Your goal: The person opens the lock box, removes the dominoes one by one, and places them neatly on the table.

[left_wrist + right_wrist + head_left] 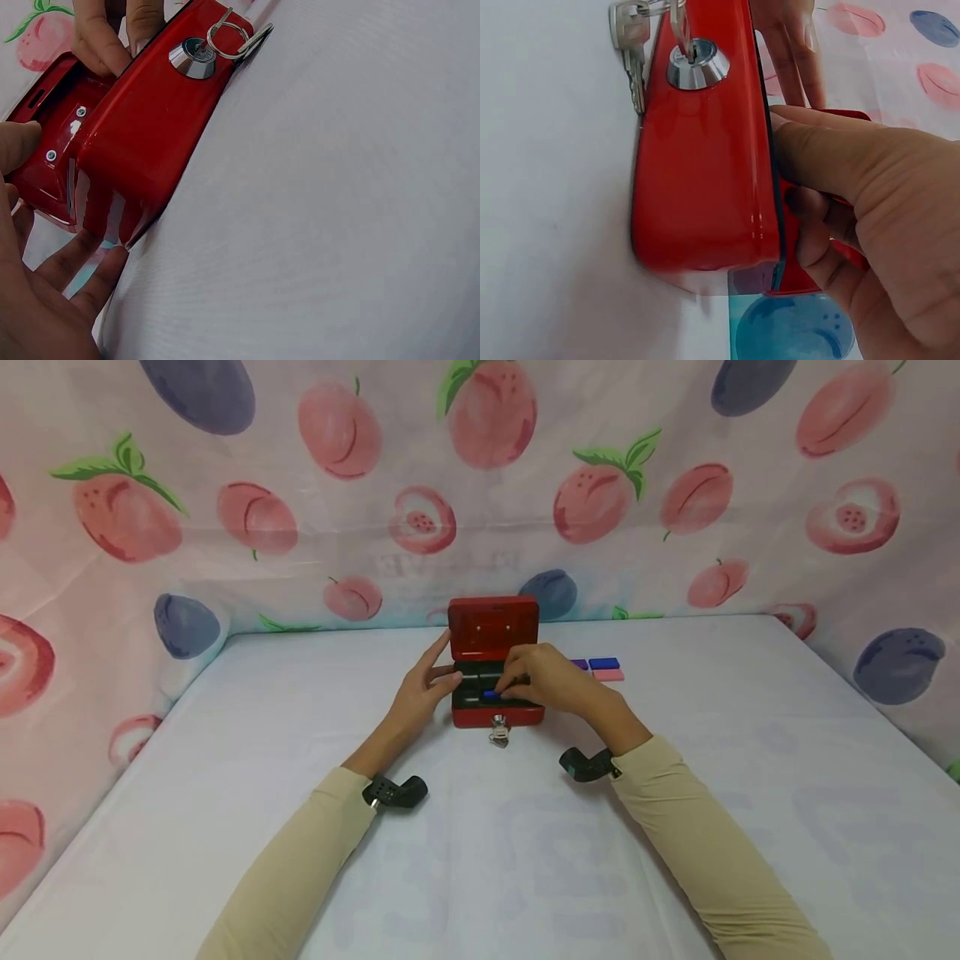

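Note:
A red cash box stands on the table with its lid raised at the back. Its dark tray has compartments. My left hand steadies the box's left side, fingers mostly straight, the thumb at the tray edge. Over the tray, my right hand pinches a small blue rectangular piece between thumb and fingers, low in the front part. Both wrist views hide that piece behind the box wall. A silver lock with keys hanging from it sits on the front.
Right of the box lie a purple piece, a blue piece and a pink piece, all small and flat. A white cloth covers the table. Behind it hangs a fruit-print curtain.

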